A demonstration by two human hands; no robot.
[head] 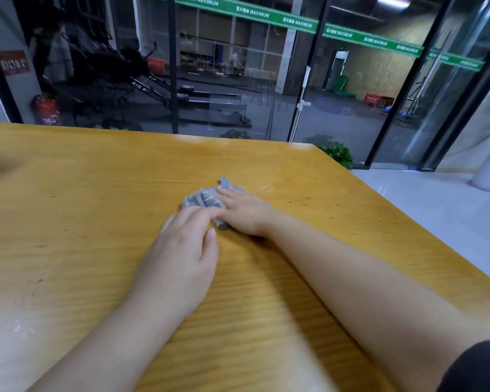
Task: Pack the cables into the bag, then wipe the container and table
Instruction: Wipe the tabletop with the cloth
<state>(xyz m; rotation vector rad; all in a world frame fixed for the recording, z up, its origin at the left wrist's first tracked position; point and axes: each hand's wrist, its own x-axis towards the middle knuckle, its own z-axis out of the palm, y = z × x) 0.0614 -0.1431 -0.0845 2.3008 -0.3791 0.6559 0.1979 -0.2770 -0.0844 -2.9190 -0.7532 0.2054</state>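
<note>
Both hands, right (244, 210) and left (181, 244), press flat, touching, on a crumpled grey cloth (203, 200) (glossy wood-grain table (96, 193)).

There were two hands, left hand (181, 250) and right hand (244, 213), one grey cloth (200, 200), and one counter (96, 179).

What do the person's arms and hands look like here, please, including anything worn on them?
Both forearms are bare down to the wrists. The left hand and right hand wear no gloves, rings, watch or bracelet that can be seen. A dark sleeve shows only at the right arm's upper end, at the picture's lower right corner.
</note>
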